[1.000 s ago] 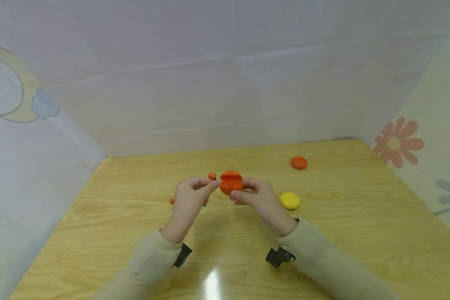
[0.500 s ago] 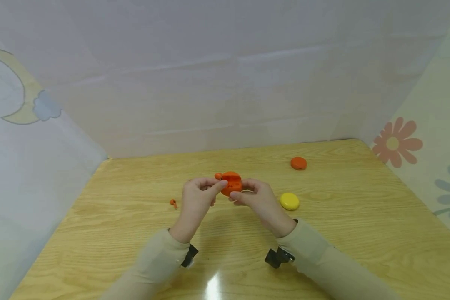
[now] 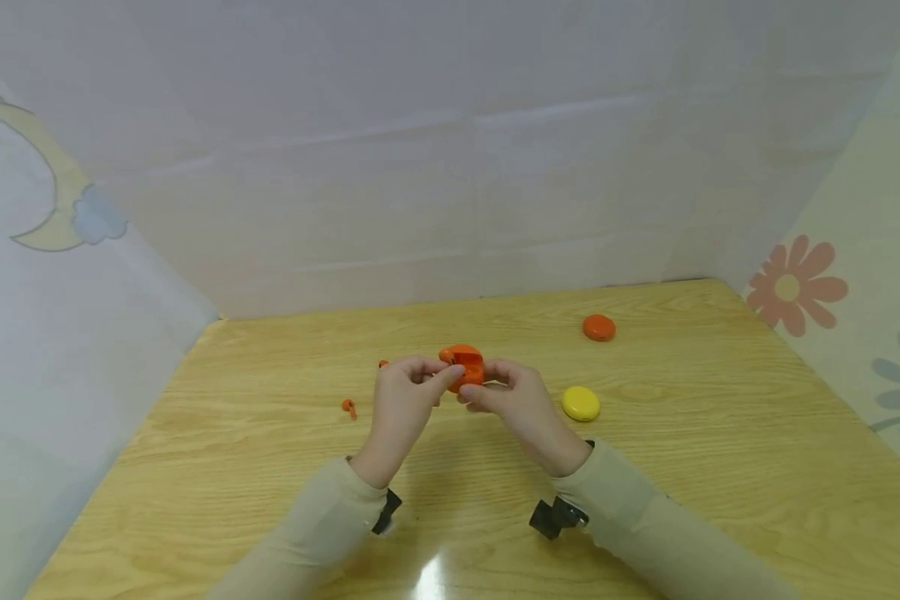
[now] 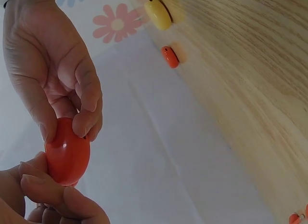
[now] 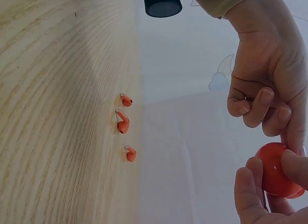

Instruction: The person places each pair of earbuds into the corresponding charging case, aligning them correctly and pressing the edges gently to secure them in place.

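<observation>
1. Since the earlier frame, the left hand (image 3: pixel 407 392) moved right, bringing its small orange earbud (image 3: pixel 446 357) from beside the open orange case (image 3: pixel 465 367) to the case's left rim.
2. The right hand (image 3: pixel 512 398) holds the case above the desk (image 3: pixel 682 467); its grip is clenched on the case, with thumb and fingers around the lower shell.
3. The left hand's grip pinches the earbud between thumb and fingertips, directly left of the case and touching it.
4. Left of this grip, more loose orange earbuds lie on the desk; one (image 3: pixel 348 407) is near the left hand and another (image 3: pixel 382 364) is just beyond it.
5. Right of the right grip lies a closed yellow case (image 3: pixel 581 403), and farther behind it a closed orange case (image 3: pixel 598 327).
</observation>
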Demonstrator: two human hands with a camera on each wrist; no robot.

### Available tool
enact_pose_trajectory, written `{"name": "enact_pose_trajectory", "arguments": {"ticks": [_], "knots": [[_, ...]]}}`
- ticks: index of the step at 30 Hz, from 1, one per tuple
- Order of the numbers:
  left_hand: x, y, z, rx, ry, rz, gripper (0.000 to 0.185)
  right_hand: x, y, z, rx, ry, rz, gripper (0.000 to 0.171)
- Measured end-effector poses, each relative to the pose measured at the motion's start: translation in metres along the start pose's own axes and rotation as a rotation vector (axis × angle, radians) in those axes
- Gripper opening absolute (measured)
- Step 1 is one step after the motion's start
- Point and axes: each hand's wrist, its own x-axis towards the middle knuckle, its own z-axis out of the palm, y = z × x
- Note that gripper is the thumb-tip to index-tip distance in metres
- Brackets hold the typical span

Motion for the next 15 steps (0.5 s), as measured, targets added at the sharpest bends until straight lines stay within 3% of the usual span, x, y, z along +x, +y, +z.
{"name": "enact_pose_trajectory", "arguments": {"ticks": [7,15], "knots": [[-0.0045,0.0017,-0.0012,0.105,-0.008,0.112,0.017,-0.0011,-0.0018,-0.0007,0.008,0.022,-0.004,0.028],[-0.0082,0.0065,-0.0055,0.128,0.011,0.137,0.019,-0.0017,-0.0034,-0.0025,0.023,0.013,-0.019,0.029]]}}
